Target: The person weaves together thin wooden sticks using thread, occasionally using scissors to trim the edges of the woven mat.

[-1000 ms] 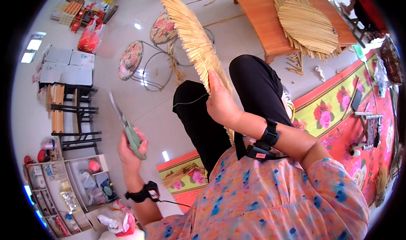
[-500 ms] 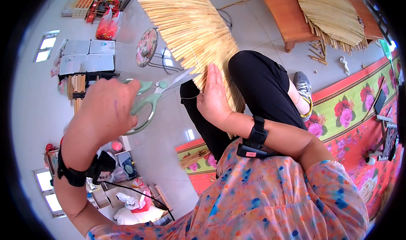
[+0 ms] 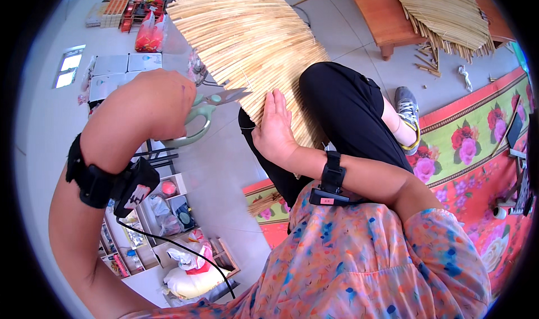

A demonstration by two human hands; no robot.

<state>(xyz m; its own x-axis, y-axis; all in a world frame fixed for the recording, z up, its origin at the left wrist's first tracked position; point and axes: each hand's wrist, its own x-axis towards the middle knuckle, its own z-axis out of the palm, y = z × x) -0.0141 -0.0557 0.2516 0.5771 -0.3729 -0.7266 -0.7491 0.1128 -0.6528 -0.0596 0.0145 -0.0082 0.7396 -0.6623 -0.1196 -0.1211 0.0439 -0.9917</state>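
Observation:
My left hand (image 3: 157, 103) is closed on the green-handled scissors (image 3: 204, 115), its fingers partly hidden behind the back of the hand. The metal blades lie at the left edge of a mat of straw-coloured stalks (image 3: 247, 38), their tips just over it. The mat rests slanted across my lap, the stalks side by side. My right hand (image 3: 275, 133) lies flat on the mat's near left part, fingers stretched out. A thin thread shows by that hand at the mat's edge.
A second stalk mat (image 3: 443, 16) lies on a wooden bench (image 3: 379, 24). Cut stalk pieces (image 3: 428, 63) are on the floor below. A flowered rug (image 3: 466, 145) spreads at the right. Filled open boxes (image 3: 146, 240) stand at the left, a round stool (image 3: 196, 66) behind the mat.
The scissors' blades have moved closer together, and their tips have shifted slightly left and up. My left hand has turned and risen. My right hand still lies on the mat.

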